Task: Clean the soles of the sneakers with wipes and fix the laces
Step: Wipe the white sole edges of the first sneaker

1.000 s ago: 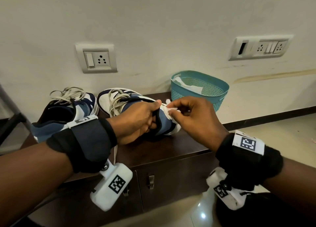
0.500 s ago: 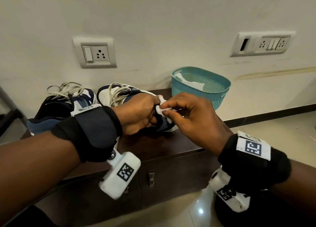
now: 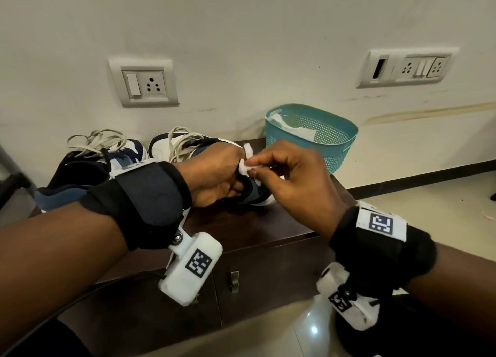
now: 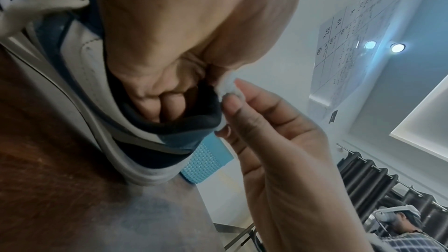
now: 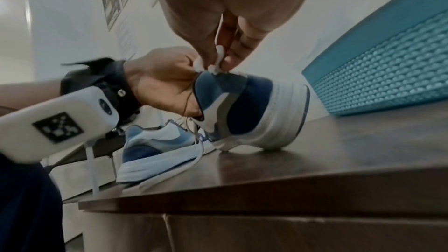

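Meanwhile the right hand (image 3: pixel 292 179) has bunched its pinched wipe (image 3: pixel 244 166) smaller, left hand (image 3: pixel 214 176) still gripping the sneaker (image 5: pixel 244 110) collar.

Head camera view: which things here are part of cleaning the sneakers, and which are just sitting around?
Part of the job:
- held sneaker, gripped by the left hand
- wipe, pinched by the right hand
- second sneaker
- teal basket holding wipes

Just there:
- wall sockets
- cabinet
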Available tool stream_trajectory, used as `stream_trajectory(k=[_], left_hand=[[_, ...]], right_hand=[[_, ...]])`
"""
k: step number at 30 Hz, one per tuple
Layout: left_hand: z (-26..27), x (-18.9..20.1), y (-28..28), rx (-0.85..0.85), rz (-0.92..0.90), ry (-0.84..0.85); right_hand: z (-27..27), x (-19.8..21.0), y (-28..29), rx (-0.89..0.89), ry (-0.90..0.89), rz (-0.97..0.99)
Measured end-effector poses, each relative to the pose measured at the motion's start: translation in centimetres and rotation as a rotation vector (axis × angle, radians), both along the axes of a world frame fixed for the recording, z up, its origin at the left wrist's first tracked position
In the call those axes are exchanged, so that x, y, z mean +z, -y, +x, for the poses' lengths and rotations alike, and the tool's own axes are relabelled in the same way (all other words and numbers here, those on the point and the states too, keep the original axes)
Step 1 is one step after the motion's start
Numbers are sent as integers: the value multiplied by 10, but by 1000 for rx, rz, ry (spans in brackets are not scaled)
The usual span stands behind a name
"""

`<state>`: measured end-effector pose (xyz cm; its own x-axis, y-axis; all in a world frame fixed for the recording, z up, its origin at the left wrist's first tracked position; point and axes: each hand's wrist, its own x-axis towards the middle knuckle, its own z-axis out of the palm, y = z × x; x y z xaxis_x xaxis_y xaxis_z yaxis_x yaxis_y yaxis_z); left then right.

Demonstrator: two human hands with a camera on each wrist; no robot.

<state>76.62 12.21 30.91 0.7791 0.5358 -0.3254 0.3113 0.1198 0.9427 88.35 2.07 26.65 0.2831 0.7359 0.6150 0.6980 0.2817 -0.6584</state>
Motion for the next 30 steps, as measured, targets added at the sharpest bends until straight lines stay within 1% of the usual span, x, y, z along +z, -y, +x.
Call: stream_trajectory(k=[3,7,9,11,12,14,16,18,20,21,22,23,25,27,30], left_hand=[[0,2,2,22,-39,-5],[1,2,3,22,-29,-32],[2,3,3,40,-18,-47],[3,3,2,51,-6,-66],[3,4,2,58,-7,-67],[4,6,4,64,-20,-51],[4,7,4,43,-27,-43],[3,7,3,32,-28,-38],[3,5,0,26,-28,-47],[4,5,0,21,-23,-56],[5,4,-1,19,-15,-71],[6,4,-1,16,-9,-84],[7,3,-3,5,-3,-94],[8,2,-4,-3,22,-88],[7,1,-5,-10,40,-87]], right_hand=[[3,-17,13,-1,60,25],[11,-27,29,41,137,-139],[16,-22,26,-7,101,-79],[18,-12,20,-46,4,12],[16,-9,16,-46,-29,30],[9,-9,11,-37,-30,18],[6,-14,12,-44,34,40],[10,-25,17,-28,157,60],[18,-37,22,-1,310,-43],[22,-41,25,-4,363,-122],[25,-43,27,-7,371,-174],[27,-42,29,-11,341,-183],[32,-33,31,-24,240,-127],[32,-22,33,-44,115,-80],[23,-16,26,-63,-96,-89]])
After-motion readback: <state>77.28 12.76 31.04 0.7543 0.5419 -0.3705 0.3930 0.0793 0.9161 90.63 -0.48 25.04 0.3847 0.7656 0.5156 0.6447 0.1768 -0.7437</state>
